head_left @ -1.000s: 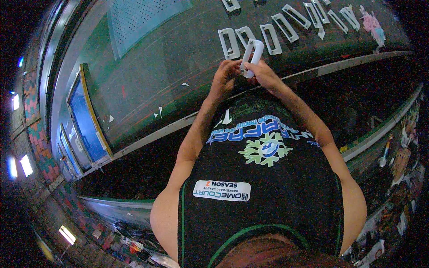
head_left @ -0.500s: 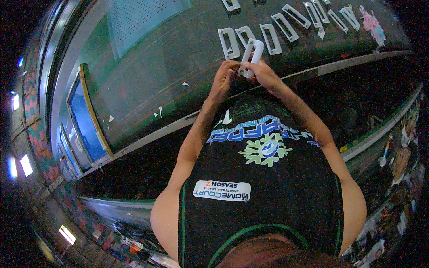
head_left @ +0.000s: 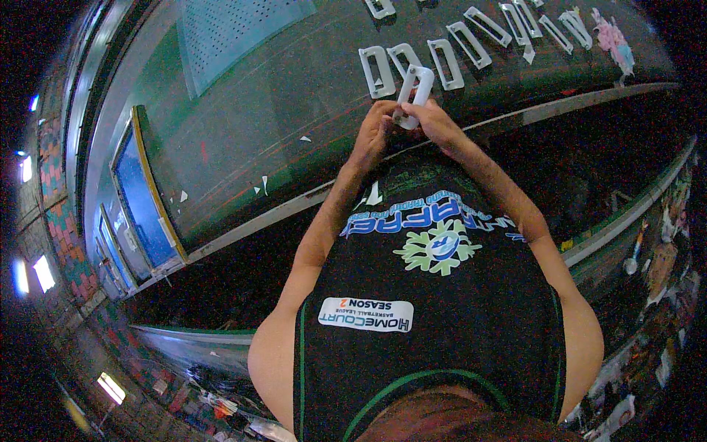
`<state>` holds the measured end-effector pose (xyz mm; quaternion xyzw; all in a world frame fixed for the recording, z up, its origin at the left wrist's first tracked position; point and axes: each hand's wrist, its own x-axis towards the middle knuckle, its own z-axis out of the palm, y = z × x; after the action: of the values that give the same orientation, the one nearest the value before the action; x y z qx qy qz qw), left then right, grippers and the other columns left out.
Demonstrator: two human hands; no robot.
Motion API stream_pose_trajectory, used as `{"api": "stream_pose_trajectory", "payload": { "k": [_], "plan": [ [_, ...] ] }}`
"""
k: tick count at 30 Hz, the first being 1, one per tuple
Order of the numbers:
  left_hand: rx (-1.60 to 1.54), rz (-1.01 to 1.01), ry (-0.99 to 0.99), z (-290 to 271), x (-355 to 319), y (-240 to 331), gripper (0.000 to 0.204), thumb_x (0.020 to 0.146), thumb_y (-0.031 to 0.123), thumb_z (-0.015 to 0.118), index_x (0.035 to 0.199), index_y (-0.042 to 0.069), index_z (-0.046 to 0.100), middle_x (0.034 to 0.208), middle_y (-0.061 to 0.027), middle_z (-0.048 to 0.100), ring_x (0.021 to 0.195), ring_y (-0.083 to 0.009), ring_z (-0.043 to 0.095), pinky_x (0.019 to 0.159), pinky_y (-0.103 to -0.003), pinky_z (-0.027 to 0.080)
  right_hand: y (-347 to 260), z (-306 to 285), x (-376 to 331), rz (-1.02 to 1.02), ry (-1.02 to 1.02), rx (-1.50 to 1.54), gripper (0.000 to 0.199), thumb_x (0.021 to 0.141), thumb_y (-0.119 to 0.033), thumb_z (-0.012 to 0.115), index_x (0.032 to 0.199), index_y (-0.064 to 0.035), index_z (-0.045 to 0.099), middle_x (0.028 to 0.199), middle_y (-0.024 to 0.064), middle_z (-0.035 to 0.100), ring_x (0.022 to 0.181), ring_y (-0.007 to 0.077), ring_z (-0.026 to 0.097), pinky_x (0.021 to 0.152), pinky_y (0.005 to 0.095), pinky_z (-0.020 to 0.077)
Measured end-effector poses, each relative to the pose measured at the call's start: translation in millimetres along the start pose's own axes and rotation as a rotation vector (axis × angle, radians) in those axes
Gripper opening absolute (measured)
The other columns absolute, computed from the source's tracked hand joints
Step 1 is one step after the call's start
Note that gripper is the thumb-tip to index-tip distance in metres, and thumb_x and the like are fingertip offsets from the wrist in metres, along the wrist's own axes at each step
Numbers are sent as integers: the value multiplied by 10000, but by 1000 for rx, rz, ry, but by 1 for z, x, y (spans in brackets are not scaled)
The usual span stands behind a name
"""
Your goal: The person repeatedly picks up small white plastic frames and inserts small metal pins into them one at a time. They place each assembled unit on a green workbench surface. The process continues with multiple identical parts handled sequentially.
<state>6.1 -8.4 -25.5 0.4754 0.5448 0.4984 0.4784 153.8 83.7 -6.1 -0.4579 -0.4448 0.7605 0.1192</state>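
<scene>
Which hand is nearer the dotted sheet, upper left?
Left. The left hand is apart from the dotted sheet, below and right of it in the picture; the right hand, holding a white frame, is farther right.

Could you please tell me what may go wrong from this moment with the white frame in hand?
The right hand holds the white frame, the left hand beside it, close to the bench's front edge; a slip might drop it over that edge. Other white frames lie just beyond, so a careless movement could perhaps knock them.
</scene>
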Motion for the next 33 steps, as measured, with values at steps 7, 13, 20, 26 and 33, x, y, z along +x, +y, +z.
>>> {"api": "stream_pose_trajectory", "payload": {
  "k": [7,13,20,26,33],
  "plan": [
    [59,48,17,-1,1,-2,562,1012,499,415,1306,23,463,1204,-129,542,1069,-212,559,898,-332,477,-1,-1,-1,-28,-2,-13,538,937,-345,565,1362,-67,388,1111,90,589,917,184,596,676,314,491],
    [122,118,27,-3,4,-10,523,1003,461,471,1336,60,429,1185,-123,545,1076,-217,564,915,-337,482,1,-3,2,-2,-37,-31,538,930,-337,572,1361,-68,397,1107,79,591,920,181,601,677,312,494],
    [96,129,54,0,0,-14,482,984,388,545,1334,74,435,1221,-126,522,1085,-227,567,906,-353,487,-3,-2,-2,-29,-14,13,551,925,-336,587,1365,-53,412,1128,91,585,972,189,590,748,317,494],
    [84,102,112,0,2,-5,423,911,167,661,1285,64,492,1302,-129,466,1123,-210,532,875,-329,496,-2,-5,0,36,-2,-12,566,934,-335,575,1384,-41,397,1171,107,574,1029,196,575,844,332,484],
    [252,146,101,-1,1,7,515,796,119,768,1254,78,535,1378,-115,395,1078,-200,533,831,-318,497,2,-8,3,44,-3,-8,560,943,-323,565,1391,-35,390,1186,115,572,1051,193,572,865,325,476]
  ]
}}
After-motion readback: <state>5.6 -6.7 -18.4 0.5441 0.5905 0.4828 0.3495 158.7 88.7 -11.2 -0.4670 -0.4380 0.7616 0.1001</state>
